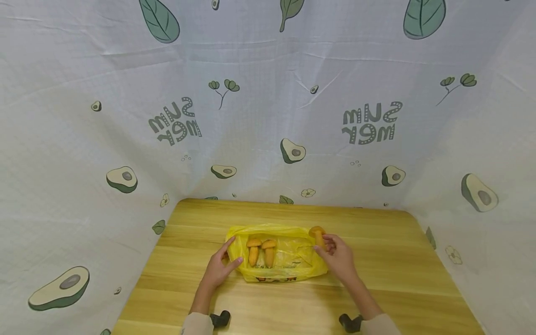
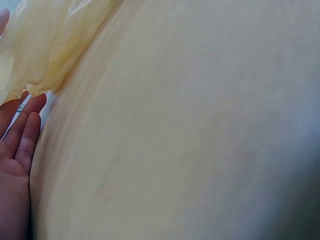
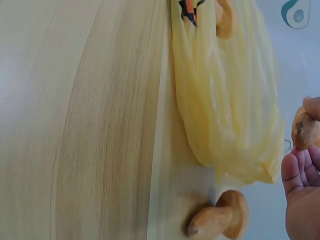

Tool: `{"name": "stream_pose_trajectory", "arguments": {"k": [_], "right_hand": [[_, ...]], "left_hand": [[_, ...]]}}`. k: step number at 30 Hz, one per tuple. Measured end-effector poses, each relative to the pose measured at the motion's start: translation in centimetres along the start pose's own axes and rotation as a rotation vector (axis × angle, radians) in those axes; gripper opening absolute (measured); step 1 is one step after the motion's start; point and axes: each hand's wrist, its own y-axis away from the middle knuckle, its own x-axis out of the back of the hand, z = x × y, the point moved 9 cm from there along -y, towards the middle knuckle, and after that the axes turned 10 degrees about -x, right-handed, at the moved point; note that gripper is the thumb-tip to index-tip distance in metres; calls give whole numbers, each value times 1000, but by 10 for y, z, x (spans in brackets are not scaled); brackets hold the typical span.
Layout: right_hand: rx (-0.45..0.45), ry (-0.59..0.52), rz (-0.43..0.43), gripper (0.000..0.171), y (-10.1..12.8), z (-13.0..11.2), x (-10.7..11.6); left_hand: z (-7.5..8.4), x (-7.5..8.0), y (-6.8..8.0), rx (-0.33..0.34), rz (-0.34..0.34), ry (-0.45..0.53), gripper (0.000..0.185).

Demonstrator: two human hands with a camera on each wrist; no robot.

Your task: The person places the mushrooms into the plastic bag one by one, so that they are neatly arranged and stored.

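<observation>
A yellow bag (image 1: pixel 289 260) is spread flat on the table (image 1: pixel 398 274), with two mushrooms (image 1: pixel 261 252) lying on it. Its left edge is pressed by the left hand (image 1: pixel 219 267), fingers straight. A third mushroom (image 1: pixel 318 236), at the bag's right corner, is pinched by the right hand (image 1: pixel 339 257); another mushroom (image 3: pixel 220 217) is seen lying on the table in the right wrist view.

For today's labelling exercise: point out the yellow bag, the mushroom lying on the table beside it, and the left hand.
yellow bag (image 1: pixel 293 260), head view, bare plastic right of the mushrooms on it.
mushroom (image 3: pixel 220 217), right wrist view, its stem.
left hand (image 1: pixel 217 270), head view, back of the hand.
</observation>
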Motion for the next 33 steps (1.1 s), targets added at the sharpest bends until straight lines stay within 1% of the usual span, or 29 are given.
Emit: {"name": "stream_pose_trajectory", "arguments": {"k": [9, 13, 22, 27, 33], "right_hand": [[18, 26, -15, 47, -1, -6, -19], [5, 34, -29, 48, -1, -5, -29], [-17, 13, -65, 46, 3, -6, -49], [0, 3, -73, 44, 4, -6, -60], [6, -5, -78, 41, 3, -1, -74]], "left_hand": [[1, 1, -1, -12, 6, 6, 71], [0, 1, -1, -14, 8, 3, 71], [-3, 0, -1, -7, 9, 12, 71], [-6, 1, -2, -2, 11, 8, 71], [-4, 1, -1, 0, 5, -2, 71]]}}
